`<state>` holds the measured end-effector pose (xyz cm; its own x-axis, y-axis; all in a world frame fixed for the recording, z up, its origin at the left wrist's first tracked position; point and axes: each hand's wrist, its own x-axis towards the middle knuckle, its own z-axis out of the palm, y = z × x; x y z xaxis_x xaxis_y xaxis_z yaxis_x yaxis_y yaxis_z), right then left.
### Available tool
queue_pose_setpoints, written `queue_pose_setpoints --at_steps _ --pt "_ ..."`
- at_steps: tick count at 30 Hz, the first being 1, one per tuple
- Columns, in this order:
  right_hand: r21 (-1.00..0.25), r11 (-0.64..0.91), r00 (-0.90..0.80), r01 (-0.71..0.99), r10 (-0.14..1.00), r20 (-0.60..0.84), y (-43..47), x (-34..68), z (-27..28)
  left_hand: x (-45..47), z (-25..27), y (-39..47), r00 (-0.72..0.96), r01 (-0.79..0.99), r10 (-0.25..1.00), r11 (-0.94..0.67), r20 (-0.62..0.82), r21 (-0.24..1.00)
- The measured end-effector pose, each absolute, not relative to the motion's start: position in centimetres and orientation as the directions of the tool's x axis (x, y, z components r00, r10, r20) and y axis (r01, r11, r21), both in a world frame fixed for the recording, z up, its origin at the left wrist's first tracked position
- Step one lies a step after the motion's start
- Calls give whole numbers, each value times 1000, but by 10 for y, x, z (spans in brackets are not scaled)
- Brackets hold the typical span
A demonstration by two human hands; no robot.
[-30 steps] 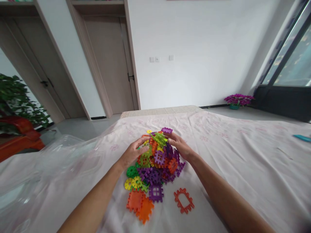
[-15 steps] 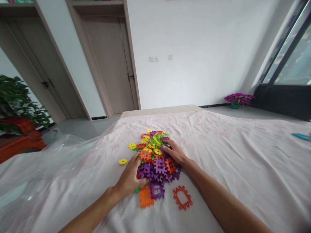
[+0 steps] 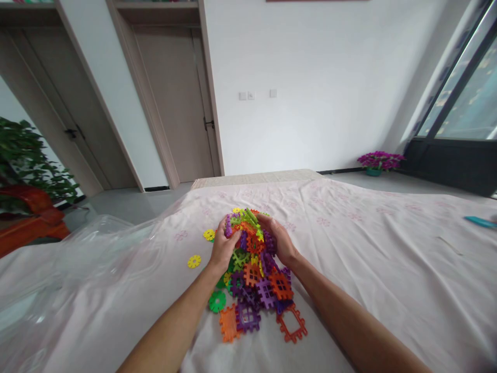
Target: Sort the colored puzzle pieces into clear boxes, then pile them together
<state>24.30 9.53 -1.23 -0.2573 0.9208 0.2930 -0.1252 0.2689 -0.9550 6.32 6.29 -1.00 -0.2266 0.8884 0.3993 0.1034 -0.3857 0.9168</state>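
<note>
Between my two hands sits a heap of plastic interlocking building pieces [image 3: 251, 274] in purple, orange, green and yellow. My left hand [image 3: 222, 246] curls round the upper left of the heap, its thumb pressed over some purple and orange pieces. Opposite it, my right hand [image 3: 280, 240] cups the upper right side, fingers partly hidden behind the pieces. Together they squeeze a clump topped by a lime-green piece [image 3: 252, 217]. Nearer to me lie an orange square [image 3: 228, 324], a purple window piece [image 3: 248, 317] and an orange open frame [image 3: 282, 327].
A green disc [image 3: 217, 301] and a yellow disc [image 3: 191, 262] lie left of the heap on the pale flowered cloth [image 3: 349, 248]. Clear plastic packaging [image 3: 108, 243] covers the left side. A blue object [image 3: 480, 222] lies far right. A reddish wooden chair [image 3: 31, 217] stands left.
My left hand has moved up and away from me, closing in on the heap's far part. The clump between my hands is squeezed together, and pieces have spilled toward me, uncovering the green disc.
</note>
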Motion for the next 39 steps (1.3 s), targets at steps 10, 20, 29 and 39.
queue_pose_setpoints --at_steps 10,20,29,39 --pt "-928 350 -83 128 936 341 120 278 -42 38 13 6 238 689 927 -372 290 622" --pt "-862 431 -224 269 898 379 113 272 -35 100 -12 -31 482 794 797 -573 363 203" --pt "-886 372 -229 278 921 315 115 275 -35 85 -5 22 250 772 810 -498 531 395" --pt "-869 401 -173 291 915 364 120 273 -46 49 -5 50 -235 650 638 -458 734 606"
